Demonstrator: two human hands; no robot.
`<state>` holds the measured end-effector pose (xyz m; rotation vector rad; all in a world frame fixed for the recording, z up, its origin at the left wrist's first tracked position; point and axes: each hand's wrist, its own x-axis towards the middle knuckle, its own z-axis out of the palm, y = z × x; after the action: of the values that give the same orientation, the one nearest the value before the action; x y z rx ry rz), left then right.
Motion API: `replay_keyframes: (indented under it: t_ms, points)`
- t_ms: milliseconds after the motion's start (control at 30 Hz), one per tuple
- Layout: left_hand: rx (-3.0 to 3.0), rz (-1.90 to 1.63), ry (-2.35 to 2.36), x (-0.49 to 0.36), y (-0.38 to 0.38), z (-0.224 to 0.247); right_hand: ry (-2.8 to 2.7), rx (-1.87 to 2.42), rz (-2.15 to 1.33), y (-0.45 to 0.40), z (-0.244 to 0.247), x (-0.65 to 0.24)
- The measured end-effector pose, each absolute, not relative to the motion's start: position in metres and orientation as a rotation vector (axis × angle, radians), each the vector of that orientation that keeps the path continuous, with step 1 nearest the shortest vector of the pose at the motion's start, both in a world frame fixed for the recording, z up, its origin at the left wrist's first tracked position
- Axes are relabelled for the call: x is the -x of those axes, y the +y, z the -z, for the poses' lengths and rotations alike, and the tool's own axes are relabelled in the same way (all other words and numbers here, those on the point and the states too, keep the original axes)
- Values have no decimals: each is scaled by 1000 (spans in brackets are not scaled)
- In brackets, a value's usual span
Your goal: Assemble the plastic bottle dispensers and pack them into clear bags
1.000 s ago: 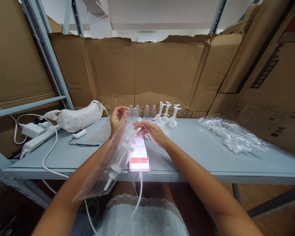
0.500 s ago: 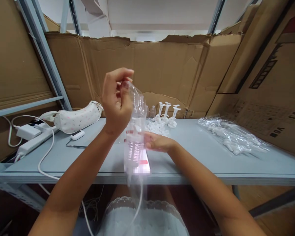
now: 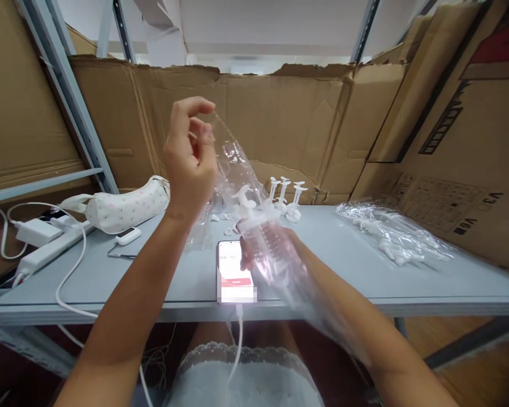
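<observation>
My left hand [image 3: 190,152] is raised, its thumb and fingers pinching the top corner of a clear plastic bag [image 3: 237,155]. Inside the bag is a clear bottle with ridged sides [image 3: 269,246] and a white pump-like top [image 3: 246,203]. My right hand [image 3: 248,249] is behind the bag, its fingers curled round the bottle through the film. The bag's lower end hangs tilted toward my right forearm and is blurred. Below the hands lies a lit phone [image 3: 233,265] with a white cable plugged in.
Several white pump-like parts [image 3: 297,200] stand at the back, with small white rings [image 3: 228,231] near them. Filled plastic bags [image 3: 398,232] lie right. A white pouch [image 3: 129,206], small white device [image 3: 128,236] and power strip [image 3: 53,251] are left. Cardboard [image 3: 280,124] walls the back.
The bag and bottle have swung from nearly upright to a slant, the lower end to the right. My left hand has moved slightly left and up. More of the phone shows.
</observation>
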<state>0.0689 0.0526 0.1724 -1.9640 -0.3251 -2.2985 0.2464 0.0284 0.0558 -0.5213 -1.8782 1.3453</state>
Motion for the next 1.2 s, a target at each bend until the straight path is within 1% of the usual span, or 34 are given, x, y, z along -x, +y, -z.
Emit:
replay_keyframes:
  t_ms: [100,167,367,500,567,633,667,733,800,833,867,933,1000,1100,1200]
  points:
    - [1928,2439,-293,-59,78,-165,-1698,419,-1451,30,-60,-259]
    - [1931,2496,-337,-56,93,-154,-1568,423,-1480,30,-62,-268]
    - [1940,2518,-587,-56,119,-112,-1444,674,-1366,31,-59,-277]
    - [1957,2552,-800,-54,133,-91,-1391,628,-1356,36,-61,-279]
    - [2022,2493,-967,-53,137,-81,-1370,584,-1365,39,-65,-282]
    - [2258,2245,-1195,-52,138,-71,-1343,570,-1369,41,-68,-287]
    - [2444,2016,-1306,-53,136,-66,-1330,576,-1368,43,-70,-289]
    - [2799,1395,-1446,-57,131,-58,-1313,613,-1354,46,-70,-292]
    - [2966,815,-1455,-64,124,-51,-1307,668,-1328,50,-68,-294]
    - [2984,611,-1446,-68,121,-48,-1307,692,-1313,52,-66,-294]
    - [2983,477,-1422,-72,120,-46,-1303,709,-1299,54,-64,-294]
    - [2978,332,-1371,-80,118,-43,-1283,721,-1292,58,-62,-293]
    - [2962,271,-1346,-87,119,-42,-1239,712,-1313,60,-60,-292]
    - [2913,237,-1371,-93,122,-41,-1159,697,-1358,60,-60,-291]
    - [2910,283,-1399,-94,126,-39,-1144,727,-1354,61,-60,-290]
